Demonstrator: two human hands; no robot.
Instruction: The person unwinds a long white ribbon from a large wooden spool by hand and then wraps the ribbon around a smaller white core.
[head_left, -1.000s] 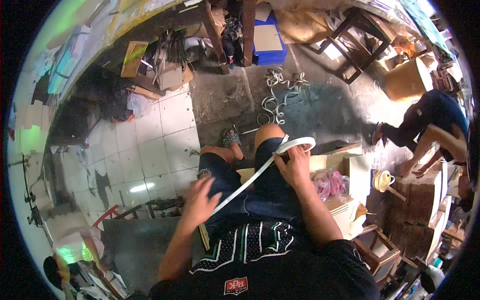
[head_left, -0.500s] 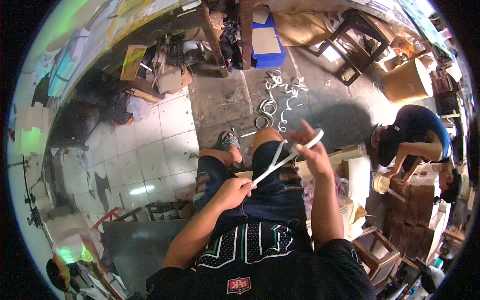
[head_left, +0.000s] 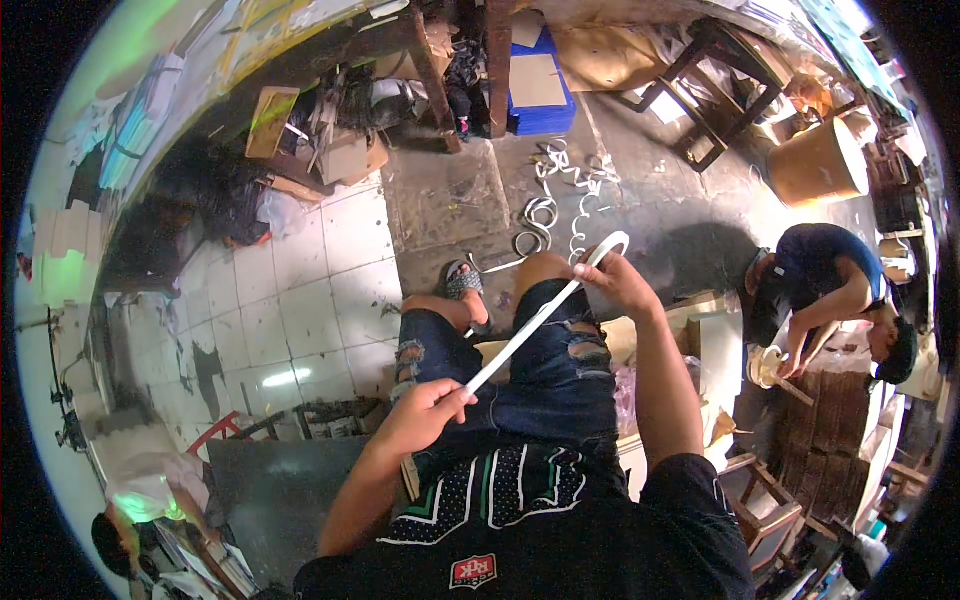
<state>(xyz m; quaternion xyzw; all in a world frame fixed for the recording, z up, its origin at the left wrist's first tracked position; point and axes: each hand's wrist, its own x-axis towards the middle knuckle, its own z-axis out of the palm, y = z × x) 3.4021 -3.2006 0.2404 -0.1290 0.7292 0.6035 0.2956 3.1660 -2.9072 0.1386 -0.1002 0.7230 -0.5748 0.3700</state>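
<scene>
A narrow white strip (head_left: 526, 339) runs taut on a slant above my thighs. Its lower end is pinched between the thumb and fingers of my left hand (head_left: 430, 415), which is closed. Higher up and to the right, my right hand (head_left: 622, 287) grips the strip with its thumb on it. Beyond that hand the strip bends over in a loop. On the floor past my knees lie loose curls and coils of white strip (head_left: 539, 222), and one length reaches close to my sandalled foot (head_left: 464, 282).
Blue-edged stacked sheets (head_left: 541, 85) stand at the far side, near a wooden post. An overturned wooden stool (head_left: 735, 115) and a tan bucket (head_left: 820, 165) are far right. A person (head_left: 835, 280) bends over brown stacks at the right; another person (head_left: 150, 500) is lower left.
The hands have moved apart, my left one lower and toward my body. The strip, doubled before, is now one straight length. My right fingers, spread earlier, have closed on it.
</scene>
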